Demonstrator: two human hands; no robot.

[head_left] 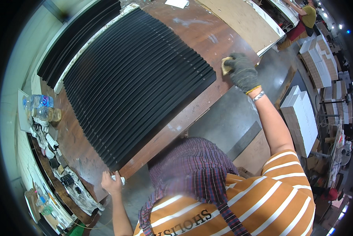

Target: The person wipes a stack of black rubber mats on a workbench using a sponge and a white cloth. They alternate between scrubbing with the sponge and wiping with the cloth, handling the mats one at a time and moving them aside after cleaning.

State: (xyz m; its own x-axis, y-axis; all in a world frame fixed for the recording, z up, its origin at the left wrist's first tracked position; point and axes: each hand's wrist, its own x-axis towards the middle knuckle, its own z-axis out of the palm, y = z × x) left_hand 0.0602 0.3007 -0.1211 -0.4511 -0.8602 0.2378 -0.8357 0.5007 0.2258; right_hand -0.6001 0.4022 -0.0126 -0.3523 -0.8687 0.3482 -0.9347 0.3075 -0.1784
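A row of long black strips [141, 74], laid tightly side by side, covers much of the brown table [231, 37]. My right hand [244, 72], in a dark grey glove with a yellow cuff, reaches past the right ends of the strips. Its fingers are closed on a yellowish sponge-like pad [226, 66], close over the tabletop. At the near left corner of the strips is my bare left hand [111, 183], fingers curled by the table edge. A small white wad [123, 180], maybe cloth, shows in its grip; its exact kind is unclear.
More black strips [78, 43] stand behind a white-edged bar at the far left. Plastic bottles [42, 106] and stained rags [76, 188] lie along the left side. Stacked white boards [300, 114] stand on the right; another person [302, 23] works at the far right.
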